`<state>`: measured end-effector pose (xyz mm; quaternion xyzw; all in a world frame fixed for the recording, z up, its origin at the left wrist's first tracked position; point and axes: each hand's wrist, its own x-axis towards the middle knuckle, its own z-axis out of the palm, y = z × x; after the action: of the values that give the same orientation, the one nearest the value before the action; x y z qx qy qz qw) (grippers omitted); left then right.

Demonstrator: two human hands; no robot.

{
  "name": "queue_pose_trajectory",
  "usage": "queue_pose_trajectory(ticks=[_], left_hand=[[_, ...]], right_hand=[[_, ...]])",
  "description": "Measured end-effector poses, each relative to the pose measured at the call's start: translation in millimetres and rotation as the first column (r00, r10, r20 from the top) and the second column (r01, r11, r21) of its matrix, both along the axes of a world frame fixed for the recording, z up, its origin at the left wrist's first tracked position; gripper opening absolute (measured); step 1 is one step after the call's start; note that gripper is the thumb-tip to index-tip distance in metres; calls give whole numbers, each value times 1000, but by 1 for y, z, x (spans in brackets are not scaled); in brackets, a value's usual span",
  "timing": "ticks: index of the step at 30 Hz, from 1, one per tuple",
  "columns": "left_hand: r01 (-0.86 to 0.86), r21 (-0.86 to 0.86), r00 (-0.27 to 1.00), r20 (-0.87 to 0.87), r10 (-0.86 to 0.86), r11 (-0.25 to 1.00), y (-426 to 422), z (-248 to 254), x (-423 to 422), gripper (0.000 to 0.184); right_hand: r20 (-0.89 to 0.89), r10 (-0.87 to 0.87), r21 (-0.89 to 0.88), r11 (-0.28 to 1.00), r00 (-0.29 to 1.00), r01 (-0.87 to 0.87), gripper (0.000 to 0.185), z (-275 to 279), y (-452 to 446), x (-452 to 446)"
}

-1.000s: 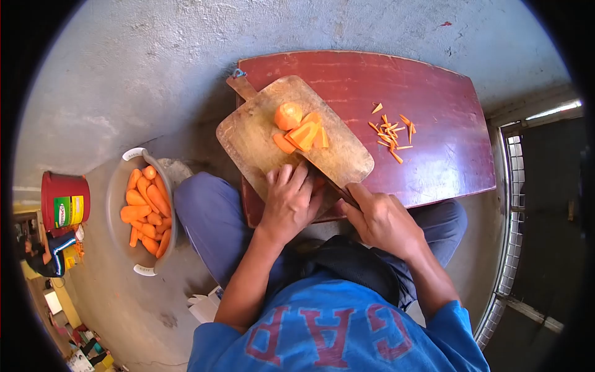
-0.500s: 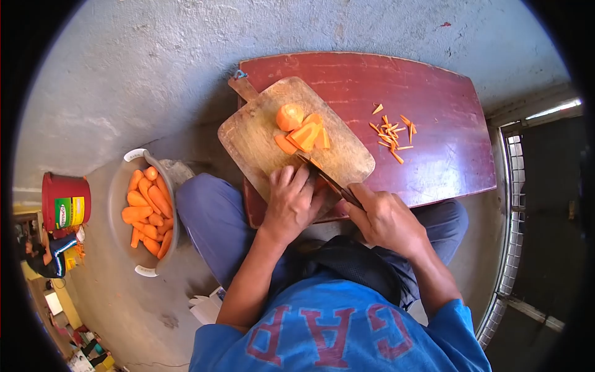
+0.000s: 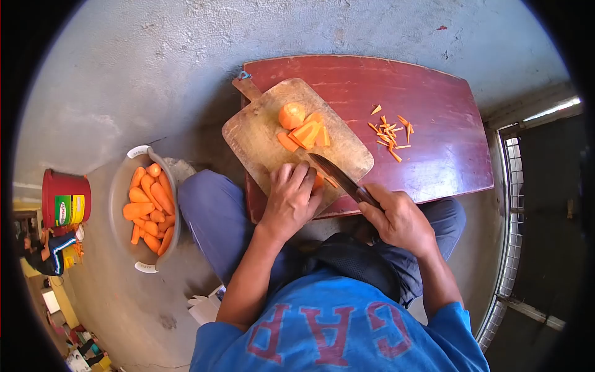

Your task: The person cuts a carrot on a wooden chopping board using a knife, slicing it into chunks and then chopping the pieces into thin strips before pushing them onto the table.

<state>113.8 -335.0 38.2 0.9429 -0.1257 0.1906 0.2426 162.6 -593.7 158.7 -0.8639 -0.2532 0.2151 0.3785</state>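
My right hand (image 3: 396, 217) is closed round the handle of a knife (image 3: 336, 175), its blade slanting up and left over the wooden cutting board (image 3: 254, 133). Fingers bent, my left hand (image 3: 290, 199) presses on a carrot piece (image 3: 318, 181) at the board's near edge; much of that piece is hidden under the fingers. A thin carrot strip lies between it and the blade. Farther up the board rest a thick round carrot chunk (image 3: 291, 115) and several flat carrot slices (image 3: 308, 134).
The board lies on a red table (image 3: 434, 93), with thin carrot sticks (image 3: 390, 133) to its right. On the floor at left stand a grey basin (image 3: 116, 204) of peeled carrots and a red bucket (image 3: 54, 186). Another person (image 3: 46, 254) is at far left; a wall is behind the table.
The knife has moved right, away from my left fingers, and more of its blade shows. A thin strip is now visible beside the carrot piece. My right hand has shifted slightly right.
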Motion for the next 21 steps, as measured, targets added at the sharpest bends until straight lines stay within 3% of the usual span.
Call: queue_pose_trajectory(ticks=[10,13,19,21], left_hand=[[-30,-139,999,20,33,990,4,-1,-6,43],[-12,-68,997,69,16,998,4,-2,-9,43],[-3,-95,996,89,11,995,3,-9,-7,40],[-8,-93,995,94,16,996,2,-8,-7,41]], right_hand=[[91,-5,11,1000,996,4,23,-5,4,-24],[74,-3,-25,1000,997,5,23,-1,4,-26],[149,-5,21,1000,989,2,22,-5,3,-32],[103,-19,-12,1000,995,20,21,-5,2,-36]])
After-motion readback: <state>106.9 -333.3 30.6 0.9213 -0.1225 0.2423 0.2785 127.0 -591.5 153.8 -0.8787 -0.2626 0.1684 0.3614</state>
